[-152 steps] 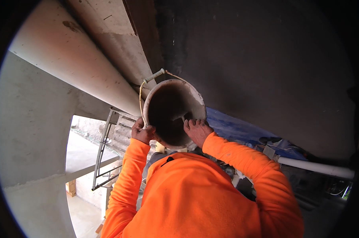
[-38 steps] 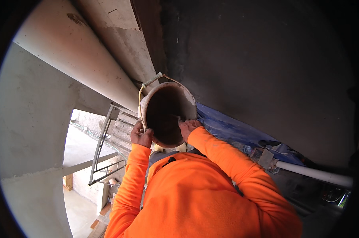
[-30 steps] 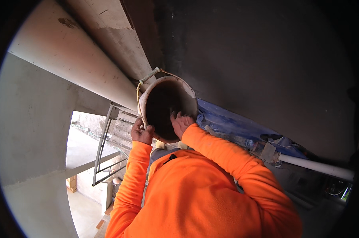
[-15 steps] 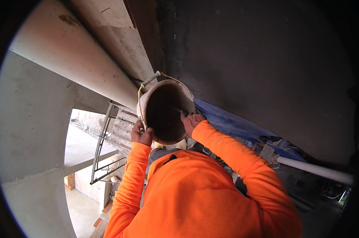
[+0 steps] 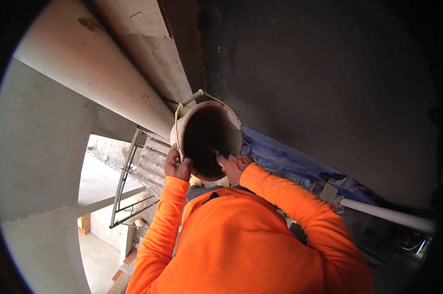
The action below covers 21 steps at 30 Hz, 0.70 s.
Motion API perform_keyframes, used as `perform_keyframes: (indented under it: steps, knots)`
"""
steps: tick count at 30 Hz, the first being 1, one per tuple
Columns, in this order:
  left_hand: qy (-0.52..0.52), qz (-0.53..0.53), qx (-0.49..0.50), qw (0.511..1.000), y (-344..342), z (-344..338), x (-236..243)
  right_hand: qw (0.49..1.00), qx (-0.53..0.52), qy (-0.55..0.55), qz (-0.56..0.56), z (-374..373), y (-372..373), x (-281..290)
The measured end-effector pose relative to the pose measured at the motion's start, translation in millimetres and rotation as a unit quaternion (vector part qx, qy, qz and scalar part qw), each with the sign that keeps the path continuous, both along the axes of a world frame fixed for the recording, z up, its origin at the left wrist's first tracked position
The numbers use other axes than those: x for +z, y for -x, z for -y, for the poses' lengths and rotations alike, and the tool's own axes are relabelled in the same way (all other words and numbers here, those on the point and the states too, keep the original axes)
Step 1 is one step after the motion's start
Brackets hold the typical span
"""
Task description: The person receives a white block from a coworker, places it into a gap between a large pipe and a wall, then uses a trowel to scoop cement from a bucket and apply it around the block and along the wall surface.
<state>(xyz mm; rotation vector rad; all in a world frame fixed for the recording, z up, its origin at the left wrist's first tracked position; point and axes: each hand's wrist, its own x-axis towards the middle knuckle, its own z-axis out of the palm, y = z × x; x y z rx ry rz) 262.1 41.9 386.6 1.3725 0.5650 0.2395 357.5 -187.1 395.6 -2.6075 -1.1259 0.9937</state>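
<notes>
A pale, dirty bucket (image 5: 183,130) is tilted so that its mouth faces me; its inside is dark. Its wire handle with a round grip (image 5: 192,98) is at the far side of the rim. My left hand (image 5: 178,166) is closed on the near left rim, thumb over the edge. Over the near right rim reaches my right hand (image 5: 235,165), fingers curled inside the mouth. Something small and thin shows at its fingertips, too dark to name. Orange sleeves cover both forearms.
A thick pale pipe (image 5: 99,63) runs diagonally at the left beside concrete. A metal-framed slatted platform (image 5: 153,157) is left of the bucket. Blue sheeting (image 5: 280,154) lies along the dark wall (image 5: 319,83) at the right, with a white pipe (image 5: 388,214) nearer.
My right hand has moved left, further into the bucket's mouth. The bucket and my left hand sit slightly lower and more to the right in view.
</notes>
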Motion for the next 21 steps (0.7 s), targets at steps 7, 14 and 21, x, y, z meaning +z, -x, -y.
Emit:
perform_keyframes:
  steps: [7, 14, 21]
  knots:
    - [0.050, -0.010, 0.014, 0.999, 2, 9, 8, 0.973, 0.013, -0.006, 0.229, -12, -35, -10]
    - [-0.053, 0.047, -0.023, 0.997, 6, 0, -10, 0.952, -0.037, -0.116, 0.281, -20, -13, -33]
    - [-0.181, -0.050, 0.056, 0.981, 0, -6, -41, 0.996, -0.034, -0.078, 0.017, -4, 1, -74]
